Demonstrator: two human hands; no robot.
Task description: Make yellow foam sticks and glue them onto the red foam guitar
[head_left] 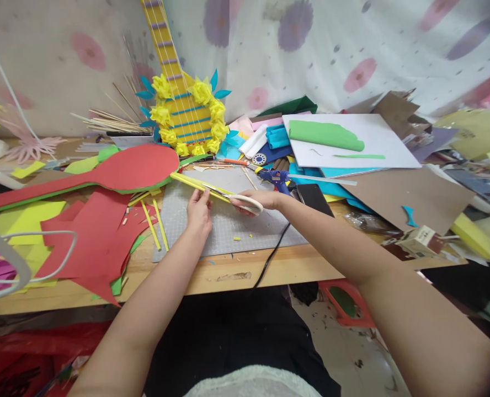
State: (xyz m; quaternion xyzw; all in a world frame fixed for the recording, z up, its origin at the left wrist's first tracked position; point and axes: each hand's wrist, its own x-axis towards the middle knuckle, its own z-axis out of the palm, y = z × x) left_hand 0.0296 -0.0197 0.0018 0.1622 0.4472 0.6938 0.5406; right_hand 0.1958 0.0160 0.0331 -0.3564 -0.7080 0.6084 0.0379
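Note:
My left hand (199, 212) rests on the grey cutting mat (253, 226) and pinches a long yellow foam strip (189, 182) that runs up and left across the mat. My right hand (256, 199) grips a pair of scissors with pale handles (245, 202); their blades point left along the strip, close to my left fingers. Two loose yellow strips (156, 223) lie at the mat's left edge.
A red and green guitar-shaped foam cutout (104, 173) and red scraps (91, 242) lie left. A yellow guitar model with paper flowers (189, 118) stands behind. A blue glue gun (276, 177), black phone (313, 198), white board (352, 149) and cardboard (410, 196) crowd the right.

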